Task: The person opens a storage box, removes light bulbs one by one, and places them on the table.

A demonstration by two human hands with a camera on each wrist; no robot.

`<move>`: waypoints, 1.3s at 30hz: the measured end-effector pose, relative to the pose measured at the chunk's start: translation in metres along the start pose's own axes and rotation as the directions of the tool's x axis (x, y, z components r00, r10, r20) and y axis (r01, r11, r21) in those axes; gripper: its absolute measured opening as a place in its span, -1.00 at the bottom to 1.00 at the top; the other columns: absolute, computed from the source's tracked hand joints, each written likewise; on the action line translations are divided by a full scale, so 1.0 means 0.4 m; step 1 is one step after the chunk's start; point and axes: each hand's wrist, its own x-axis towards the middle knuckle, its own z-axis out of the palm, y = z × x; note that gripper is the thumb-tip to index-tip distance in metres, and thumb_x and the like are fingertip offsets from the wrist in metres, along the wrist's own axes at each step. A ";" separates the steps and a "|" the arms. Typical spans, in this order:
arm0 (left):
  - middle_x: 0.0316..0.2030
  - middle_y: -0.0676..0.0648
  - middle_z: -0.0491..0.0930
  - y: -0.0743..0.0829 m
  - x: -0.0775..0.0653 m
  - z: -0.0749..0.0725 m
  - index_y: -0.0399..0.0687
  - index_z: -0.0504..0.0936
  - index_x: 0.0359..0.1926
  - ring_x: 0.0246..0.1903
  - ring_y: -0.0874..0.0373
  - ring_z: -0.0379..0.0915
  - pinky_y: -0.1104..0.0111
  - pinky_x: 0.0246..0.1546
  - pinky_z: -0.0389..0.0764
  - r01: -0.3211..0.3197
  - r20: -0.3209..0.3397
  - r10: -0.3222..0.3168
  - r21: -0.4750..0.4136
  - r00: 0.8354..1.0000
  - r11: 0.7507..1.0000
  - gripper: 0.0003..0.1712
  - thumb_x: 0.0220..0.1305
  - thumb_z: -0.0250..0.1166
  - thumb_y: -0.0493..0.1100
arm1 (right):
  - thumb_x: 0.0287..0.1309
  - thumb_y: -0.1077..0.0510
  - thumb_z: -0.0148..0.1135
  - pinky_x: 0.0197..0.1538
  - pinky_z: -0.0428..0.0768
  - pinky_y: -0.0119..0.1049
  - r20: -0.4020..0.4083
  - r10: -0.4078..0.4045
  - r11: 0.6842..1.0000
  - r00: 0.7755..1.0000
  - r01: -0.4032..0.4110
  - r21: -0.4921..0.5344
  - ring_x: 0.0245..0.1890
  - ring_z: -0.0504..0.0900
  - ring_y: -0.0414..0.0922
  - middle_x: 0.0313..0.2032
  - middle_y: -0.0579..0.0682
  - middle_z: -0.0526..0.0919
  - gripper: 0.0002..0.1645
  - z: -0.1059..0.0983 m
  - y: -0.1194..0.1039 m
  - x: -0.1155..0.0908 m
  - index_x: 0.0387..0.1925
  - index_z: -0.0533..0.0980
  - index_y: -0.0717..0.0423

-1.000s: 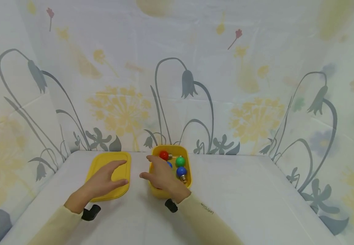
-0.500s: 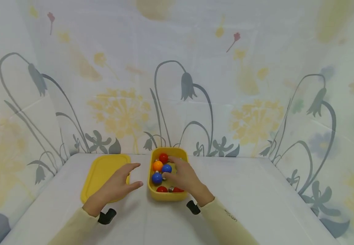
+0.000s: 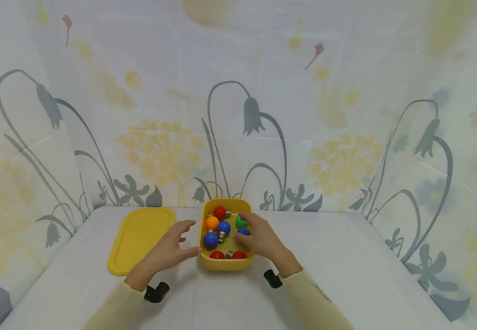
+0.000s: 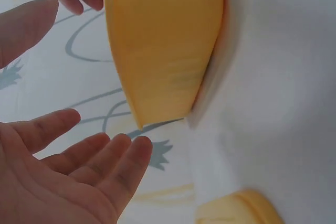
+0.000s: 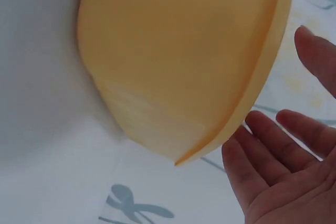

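Observation:
In the head view, a yellow plastic box (image 3: 226, 265) stands on the white table and holds several small coloured light bulbs with metal screw bases. Among them are an orange bulb (image 3: 211, 223), a blue bulb (image 3: 211, 239), a red bulb (image 3: 219, 212) and a green bulb (image 3: 241, 222), partly covered by fingers. My right hand (image 3: 265, 240) is over the box's right side, fingers spread and nothing held. Left of the box, my left hand (image 3: 170, 252) has thumb and fingers apart, fingertips near the box's wall. Both wrist views show the box wall (image 4: 163, 51) beside relaxed fingers.
A flat yellow lid (image 3: 139, 238) lies on the table (image 3: 346, 275) to the left, behind my left hand. A white cloth backdrop (image 3: 238, 55) with printed flowers rises at the back and both sides.
My right hand has moved right from above the box to its right side, uncovering bulbs. My left hand has moved right, off the lid and toward the box.

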 end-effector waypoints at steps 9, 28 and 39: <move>0.35 -0.24 0.17 -0.007 0.008 0.027 -0.09 0.19 0.40 0.21 -0.23 0.31 -0.01 0.09 0.49 0.090 0.036 -0.087 -0.105 0.996 0.990 -0.08 0.07 0.45 -0.05 | 0.13 -0.02 0.35 0.28 0.35 0.02 0.027 -0.014 1.000 1.000 0.014 0.022 0.21 0.39 0.06 0.23 0.07 0.43 -0.23 0.004 0.023 0.003 0.32 0.31 0.13; 0.33 -0.21 0.22 -0.024 0.009 0.077 -0.19 0.13 0.42 0.19 -0.14 0.34 0.07 0.14 0.47 0.099 0.090 -0.082 -0.207 0.993 0.973 -0.04 0.12 0.42 -0.02 | 0.13 -0.09 0.33 0.26 0.40 -0.08 0.099 0.004 1.000 0.995 -0.004 -0.001 0.21 0.42 -0.02 0.24 -0.01 0.45 -0.27 0.035 0.024 0.065 0.30 0.36 0.02; 0.34 -0.17 0.22 -0.030 0.018 0.096 -0.12 0.16 0.41 0.20 -0.13 0.33 0.07 0.13 0.47 0.133 0.054 -0.124 -0.223 0.991 0.966 -0.02 0.08 0.44 0.07 | 0.12 -0.08 0.35 0.12 0.54 -0.08 0.190 0.009 1.000 0.982 -0.003 -0.028 0.06 0.50 -0.01 0.10 0.04 0.54 -0.31 0.039 0.027 0.123 0.25 0.42 0.04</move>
